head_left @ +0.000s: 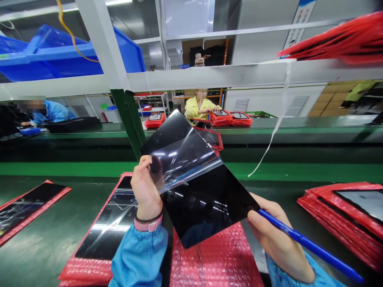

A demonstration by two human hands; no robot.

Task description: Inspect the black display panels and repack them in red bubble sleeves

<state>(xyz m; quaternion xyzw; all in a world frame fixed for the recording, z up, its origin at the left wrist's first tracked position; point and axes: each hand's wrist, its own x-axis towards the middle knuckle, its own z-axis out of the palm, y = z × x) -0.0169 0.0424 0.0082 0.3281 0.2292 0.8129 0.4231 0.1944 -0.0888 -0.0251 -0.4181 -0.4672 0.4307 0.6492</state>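
A glossy black screen panel (209,199) is held up at a tilt in front of me. Its lower right corner is pinched by my right hand (278,235), which also has a blue pen (311,243) lying across it. Clear plastic film (185,153) is folded back over the panel's upper part, partly lifted off its surface. My left hand (146,187) is closed on the film's edge at the panel's left side. Below the panel lies a red bubble-wrap sleeve (215,255). Another black panel (112,219) rests on red bubble wrap to the left.
Red sleeves with panels are stacked at the right (344,215); one more panel (32,207) lies far left. A white post (103,40) and shelf beam (209,75) cross ahead, with a hanging white strip (273,135). Co-workers sit beyond, one in a yellow top (196,107).
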